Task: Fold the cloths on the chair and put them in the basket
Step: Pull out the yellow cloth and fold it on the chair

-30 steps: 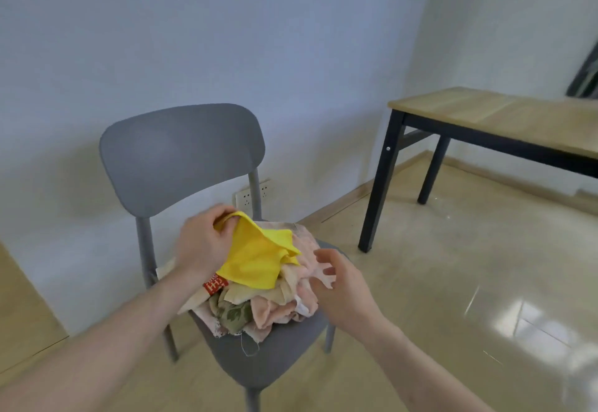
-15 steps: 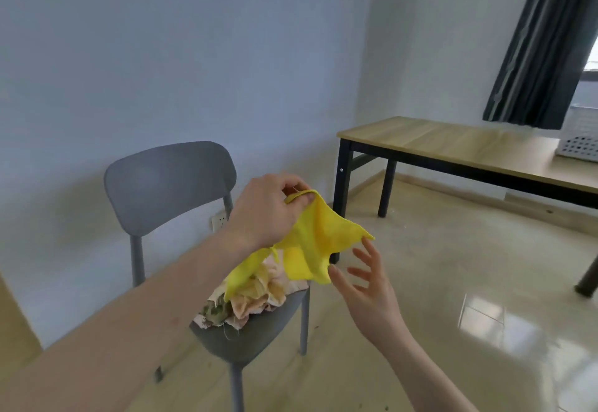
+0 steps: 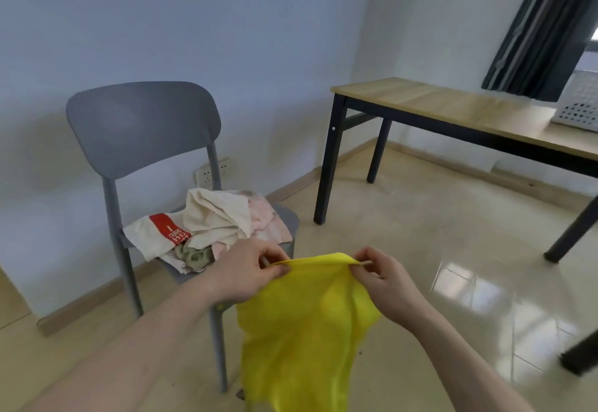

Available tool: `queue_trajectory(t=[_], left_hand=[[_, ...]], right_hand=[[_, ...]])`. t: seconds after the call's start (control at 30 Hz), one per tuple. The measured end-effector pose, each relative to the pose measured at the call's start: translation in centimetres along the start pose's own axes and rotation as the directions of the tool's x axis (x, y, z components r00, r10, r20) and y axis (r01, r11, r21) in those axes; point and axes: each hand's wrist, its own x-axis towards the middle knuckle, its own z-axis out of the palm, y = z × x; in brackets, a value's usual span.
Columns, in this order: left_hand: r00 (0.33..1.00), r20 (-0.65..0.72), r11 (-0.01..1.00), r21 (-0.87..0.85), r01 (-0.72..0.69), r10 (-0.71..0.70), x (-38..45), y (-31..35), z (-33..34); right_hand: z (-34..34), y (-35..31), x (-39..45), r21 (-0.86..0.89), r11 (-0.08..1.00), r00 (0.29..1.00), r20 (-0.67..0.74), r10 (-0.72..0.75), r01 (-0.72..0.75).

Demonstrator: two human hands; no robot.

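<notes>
A yellow cloth [image 3: 301,330] hangs in front of me, spread between both hands. My left hand [image 3: 246,271] pinches its top edge at the left corner, and my right hand [image 3: 386,277] pinches the top edge at the right. Behind them stands a grey chair [image 3: 142,123] with a pile of cloths [image 3: 213,217] on its seat: a cream one, a pink one, one with a red label and a greenish one. A white perforated basket [image 3: 579,104] sits on the wooden table [image 3: 453,107] at the far right, partly cut off by the frame edge.
The table has black legs [image 3: 328,169] to the right of the chair. A dark curtain [image 3: 537,23] hangs behind the basket. A wall socket [image 3: 212,172] is behind the chair. Glossy tiled floor [image 3: 453,266] lies between chair and table.
My left hand lifted the yellow cloth off the pile and brought it toward me. My right hand, open before, now pinches the top edge, and the cloth hangs spread out.
</notes>
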Motion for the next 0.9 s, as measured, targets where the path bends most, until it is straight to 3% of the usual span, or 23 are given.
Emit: queue_trajectory(t=[0.17, 0.33, 0.47, 0.67, 0.77, 0.9], left_hand=[[1.000, -0.027, 0.986, 0.164, 0.017, -0.013, 1.0, -0.6, 0.3], [0.980, -0.177, 0.995, 0.022, -0.094, 0.096, 2.0, 0.4, 0.5], [0.976, -0.152, 0.985, -0.047, -0.165, 0.156, 2.2, 0.5, 0.9], [0.983, -0.108, 0.980, -0.119, -0.159, 0.146, 2.0, 0.7, 1.2], [0.985, -0.118, 0.971, -0.191, -0.144, 0.123, 1.7, 0.9, 0.9], [0.988, -0.141, 0.965, -0.242, -0.098, 0.065, 1.4, 1.3, 1.4]], right_hand=[[-0.7, 0.6, -0.1, 0.044, 0.998, 0.996, 0.084, 0.033, -0.036], [-1.6, 0.2, 0.4, 0.199, 0.970, 0.960, 0.267, 0.082, -0.138], [-1.7, 0.3, 0.3, 0.051, 0.992, 0.899, 0.430, 0.083, -0.116], [1.5, 0.5, 0.1, -0.155, 0.988, 0.915, 0.397, 0.065, -0.003], [2.3, 0.6, 0.2, -0.106, 0.994, 0.934, 0.355, 0.043, -0.005], [3.7, 0.4, 0.1, -0.117, 0.993, 0.909, 0.414, 0.046, 0.003]])
